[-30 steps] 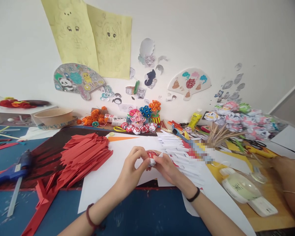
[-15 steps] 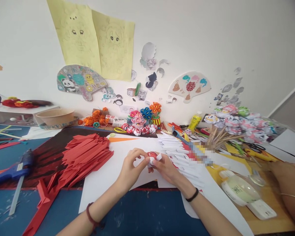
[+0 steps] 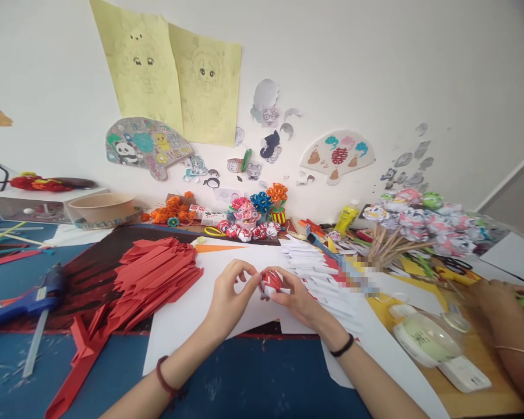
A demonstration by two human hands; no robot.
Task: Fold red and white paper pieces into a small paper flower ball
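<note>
A red-and-white folded paper ball is held up over the white paper sheet. My right hand curls around its right side, thumb in front. At its upper left edge, my left hand has thumb and forefinger pinched against the paper; whatever lies between those tips is too small to make out. To the left is a heap of folded red paper strips. Folded white paper strips lie in rows just right of my right hand. Similar red-and-white paper balls sit behind.
A blue glue gun rests at the left. Paper flowers on sticks lie at the back right, near a yellow bottle. A clear bottle stands before another person's hand. A beige bowl is back left.
The ball has turned in my fingers, with more red now facing me. My left fingers have shifted from its front to its upper left edge. The other person's hands have moved slightly.
</note>
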